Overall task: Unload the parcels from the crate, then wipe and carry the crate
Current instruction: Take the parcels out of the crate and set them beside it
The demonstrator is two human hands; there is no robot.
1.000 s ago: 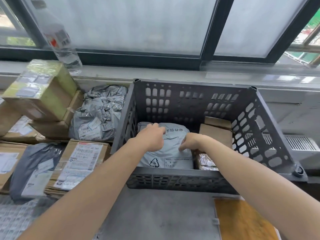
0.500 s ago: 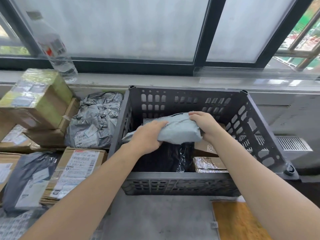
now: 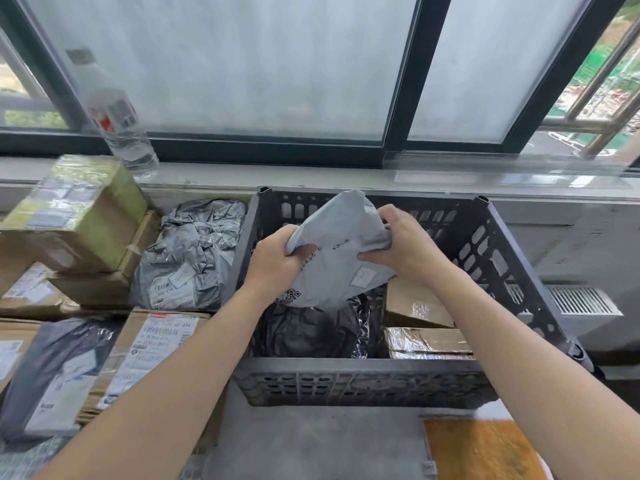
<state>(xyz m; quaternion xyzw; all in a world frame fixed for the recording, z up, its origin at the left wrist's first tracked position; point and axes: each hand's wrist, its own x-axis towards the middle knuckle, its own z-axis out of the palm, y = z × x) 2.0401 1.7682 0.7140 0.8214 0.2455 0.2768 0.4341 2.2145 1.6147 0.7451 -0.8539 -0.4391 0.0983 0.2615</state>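
Windowsill (image 3: 311,178) behind crate (image 3: 363,379) | left hand (image 3: 273,261), right hand (image 3: 405,244) grip grey parcel (image 3: 343,258) above it

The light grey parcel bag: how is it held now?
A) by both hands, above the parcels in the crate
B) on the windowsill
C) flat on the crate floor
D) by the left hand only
A: the left hand and the right hand both grip the light grey parcel bag, above the black bag in the crate.
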